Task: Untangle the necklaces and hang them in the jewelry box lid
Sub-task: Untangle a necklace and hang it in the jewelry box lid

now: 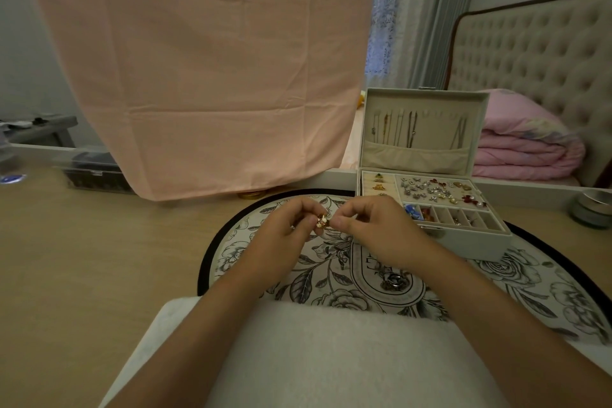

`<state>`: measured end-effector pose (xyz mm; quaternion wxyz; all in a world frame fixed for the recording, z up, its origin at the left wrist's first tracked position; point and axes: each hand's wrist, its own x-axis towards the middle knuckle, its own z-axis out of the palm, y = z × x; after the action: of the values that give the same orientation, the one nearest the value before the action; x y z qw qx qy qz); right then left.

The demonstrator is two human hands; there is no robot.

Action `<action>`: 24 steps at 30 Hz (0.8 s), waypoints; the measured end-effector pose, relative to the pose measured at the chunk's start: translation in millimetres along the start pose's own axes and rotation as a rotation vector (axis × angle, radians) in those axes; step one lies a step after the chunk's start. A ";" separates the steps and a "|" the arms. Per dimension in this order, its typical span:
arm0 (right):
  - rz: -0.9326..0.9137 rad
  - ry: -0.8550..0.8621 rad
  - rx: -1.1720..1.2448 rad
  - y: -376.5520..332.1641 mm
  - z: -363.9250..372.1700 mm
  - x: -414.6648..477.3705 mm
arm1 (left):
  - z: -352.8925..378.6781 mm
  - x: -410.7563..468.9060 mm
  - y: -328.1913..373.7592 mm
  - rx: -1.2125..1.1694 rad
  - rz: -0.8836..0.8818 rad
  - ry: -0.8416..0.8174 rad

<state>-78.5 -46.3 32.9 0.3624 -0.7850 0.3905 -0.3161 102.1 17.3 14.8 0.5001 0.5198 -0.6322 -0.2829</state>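
Necklaces (410, 131) in lid (427, 103), floral mat (530, 278), wooden surface (99, 258)

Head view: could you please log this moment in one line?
left hand: pinches gold necklace | right hand: pinches same piece | jewelry box lid: open, several necklaces hung

Both forearms reach forward, left hand (291, 230) and right hand (374, 228) close together, fingers curled, pinching one small gold piece (322, 221).
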 end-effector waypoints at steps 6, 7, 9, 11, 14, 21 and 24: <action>-0.061 0.048 0.021 -4.6 6.1 -1.7 | -1.9 -0.2 3.4 -0.206 -0.078 -0.036; -0.054 0.054 0.033 -4.7 6.2 -1.7 | -2.4 0.0 3.1 -0.202 -0.078 -0.039; -0.076 0.053 -0.013 -4.8 6.3 -2.7 | -2.5 0.5 1.9 -0.153 -0.081 -0.044; -0.129 0.080 -0.117 -3.5 6.9 -4.4 | -1.6 1.3 -0.3 -0.056 -0.074 -0.040; -0.203 0.139 -0.258 -2.1 8.6 -6.1 | -0.3 1.8 -3.2 0.062 -0.040 -0.016; -0.184 0.186 -0.553 -7.9 10.6 -8.5 | 1.2 -0.3 1.3 0.084 0.023 0.047; -0.068 0.062 -0.192 -10.9 8.4 -7.3 | 0.1 -0.5 1.2 -0.019 -0.043 0.041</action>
<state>-71.3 -32.7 35.7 0.2625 -0.8189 0.4029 -0.3134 101.6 18.1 15.7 0.5118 0.5341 -0.6078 -0.2888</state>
